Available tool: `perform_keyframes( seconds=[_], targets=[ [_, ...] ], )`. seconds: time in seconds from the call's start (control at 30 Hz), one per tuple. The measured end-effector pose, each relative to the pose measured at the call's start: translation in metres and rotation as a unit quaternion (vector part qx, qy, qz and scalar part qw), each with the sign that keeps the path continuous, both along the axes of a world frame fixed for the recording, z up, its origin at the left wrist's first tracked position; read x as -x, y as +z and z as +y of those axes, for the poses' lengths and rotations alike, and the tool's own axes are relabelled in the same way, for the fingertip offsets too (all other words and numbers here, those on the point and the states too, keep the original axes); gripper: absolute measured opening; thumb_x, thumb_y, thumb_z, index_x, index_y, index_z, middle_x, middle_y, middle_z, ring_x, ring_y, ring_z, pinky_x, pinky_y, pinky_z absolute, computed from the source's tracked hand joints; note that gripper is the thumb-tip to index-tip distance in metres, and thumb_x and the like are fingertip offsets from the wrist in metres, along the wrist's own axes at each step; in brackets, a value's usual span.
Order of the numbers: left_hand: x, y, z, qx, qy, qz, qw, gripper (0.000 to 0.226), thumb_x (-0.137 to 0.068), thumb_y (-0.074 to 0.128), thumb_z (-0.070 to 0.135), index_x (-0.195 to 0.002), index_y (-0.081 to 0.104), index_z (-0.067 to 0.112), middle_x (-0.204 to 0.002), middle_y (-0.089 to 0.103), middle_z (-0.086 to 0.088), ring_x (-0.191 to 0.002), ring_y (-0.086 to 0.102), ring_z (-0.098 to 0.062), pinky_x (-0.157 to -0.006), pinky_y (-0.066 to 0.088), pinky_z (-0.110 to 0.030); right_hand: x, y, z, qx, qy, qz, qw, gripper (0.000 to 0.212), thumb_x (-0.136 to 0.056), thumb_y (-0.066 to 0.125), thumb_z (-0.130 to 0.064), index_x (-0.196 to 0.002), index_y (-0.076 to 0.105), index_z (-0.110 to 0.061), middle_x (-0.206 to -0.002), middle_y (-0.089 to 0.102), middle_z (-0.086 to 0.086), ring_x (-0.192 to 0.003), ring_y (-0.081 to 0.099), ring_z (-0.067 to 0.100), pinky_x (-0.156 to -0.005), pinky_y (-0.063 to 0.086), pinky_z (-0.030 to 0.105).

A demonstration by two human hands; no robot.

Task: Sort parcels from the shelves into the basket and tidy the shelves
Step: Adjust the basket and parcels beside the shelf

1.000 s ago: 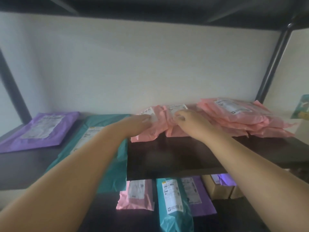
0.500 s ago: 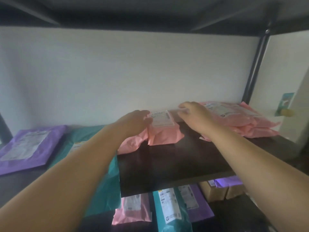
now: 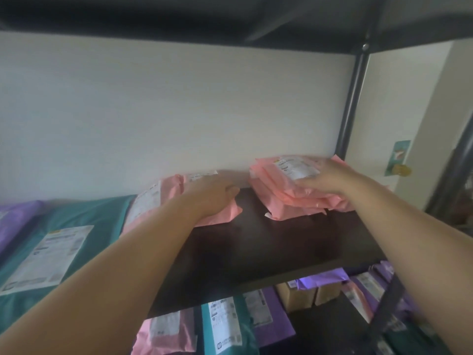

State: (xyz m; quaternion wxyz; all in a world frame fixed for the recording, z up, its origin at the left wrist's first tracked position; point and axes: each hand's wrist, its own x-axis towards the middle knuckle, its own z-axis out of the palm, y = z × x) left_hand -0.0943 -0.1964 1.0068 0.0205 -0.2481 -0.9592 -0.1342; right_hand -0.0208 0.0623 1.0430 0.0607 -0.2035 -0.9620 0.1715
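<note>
Two pink parcels (image 3: 172,187) are lying overlapped on the dark shelf (image 3: 256,247), left of centre and close to the back wall (image 3: 179,111), white labels facing up. The left hand (image 3: 210,198) is resting palm-down on them, fingers laid out fairly flat, thumb angling off to the right, curling round nothing. Its forearm is reaching in long and straight from lower left.

The right hand (image 3: 330,176) is lying on top of a stack of pink parcels (image 3: 281,201) near the shelf's right rear corner. Its fingers are spreading over the top label and the thumb is stretching left along the upper edge. It is pressing rather than gripping, though blur is smearing the fingertips. The stack is sitting apart from the left pair, with bare shelf showing between. The bags are looking soft and crinkled, edges uneven.

A teal parcel (image 3: 76,216) is lying just beside the pair, touching it. A purple parcel (image 3: 18,219) is lying farther left. A black post (image 3: 350,111) is rising behind the stack. Below, a lower pink parcel (image 3: 166,334), lower teal parcel (image 3: 225,326), lower purple parcel (image 3: 276,326) and cardboard boxes (image 3: 302,298) are sitting side by side.
</note>
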Motion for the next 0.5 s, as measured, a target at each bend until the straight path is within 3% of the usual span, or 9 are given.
perform_keyframes(
  seconds=[0.07,0.13,0.2,0.3,0.37,0.5],
  targets=[
    [0.0,-0.001,-0.001,-0.005,-0.007,0.003,1.0,0.041,-0.102,0.031,0.045,-0.121,0.063,0.029,-0.13,0.057,-0.001,-0.122,0.05,-0.026,-0.106,0.037,-0.045,0.002,-0.001,-0.002,-0.013,-0.018,0.015,1.0,0.088,-0.054,0.072,-0.057,-0.138,0.049,-0.041,-0.112,0.066,0.007,-0.09,0.067,0.031,-0.073,0.055,0.036],
    [0.0,-0.001,-0.004,-0.017,-0.004,0.006,1.0,0.04,-0.103,0.031,0.042,-0.115,0.065,0.026,-0.125,0.057,-0.001,-0.119,0.05,-0.025,-0.104,0.037,-0.044,0.007,-0.005,-0.002,-0.032,-0.046,0.036,0.998,0.1,-0.043,0.064,-0.061,-0.139,0.048,-0.036,-0.118,0.064,0.006,-0.102,0.063,0.032,-0.084,0.051,0.039],
    [-0.002,-0.001,-0.007,-0.026,-0.001,0.012,1.0,0.039,-0.103,0.03,0.041,-0.111,0.065,0.025,-0.122,0.057,0.001,-0.118,0.05,-0.024,-0.101,0.036,-0.041,0.01,-0.006,-0.006,-0.036,-0.052,0.066,0.996,0.097,-0.052,0.064,-0.062,-0.142,0.044,-0.033,-0.127,0.061,0.008,-0.114,0.059,0.034,-0.096,0.047,0.044],
    [-0.003,-0.005,-0.014,-0.029,0.004,0.026,0.999,0.037,-0.103,0.032,0.039,-0.11,0.065,0.023,-0.122,0.057,0.002,-0.117,0.05,-0.023,-0.093,0.035,-0.037,0.009,0.0,-0.017,-0.065,-0.053,0.11,0.99,0.085,-0.076,0.071,-0.045,-0.15,0.032,-0.028,-0.139,0.05,0.014,-0.126,0.051,0.038,-0.104,0.04,0.045],
    [-0.004,-0.006,-0.019,-0.031,0.003,0.032,0.999,0.037,-0.103,0.033,0.037,-0.112,0.065,0.021,-0.123,0.057,0.001,-0.118,0.05,-0.023,-0.089,0.031,-0.033,0.01,0.005,-0.023,-0.087,-0.044,0.152,0.984,0.08,-0.08,0.072,-0.035,-0.149,0.032,-0.028,-0.137,0.048,0.016,-0.125,0.05,0.039,-0.104,0.042,0.046],
    [-0.009,-0.003,-0.03,-0.014,0.015,0.04,0.999,0.037,-0.102,0.031,0.037,-0.11,0.066,0.025,-0.125,0.057,0.006,-0.12,0.047,-0.02,-0.086,0.018,-0.032,0.01,0.012,-0.051,-0.026,-0.014,0.189,0.982,0.075,-0.082,0.072,-0.033,-0.146,0.035,-0.022,-0.13,0.047,0.016,-0.12,0.051,0.039,-0.095,0.047,0.043]
  ],
)
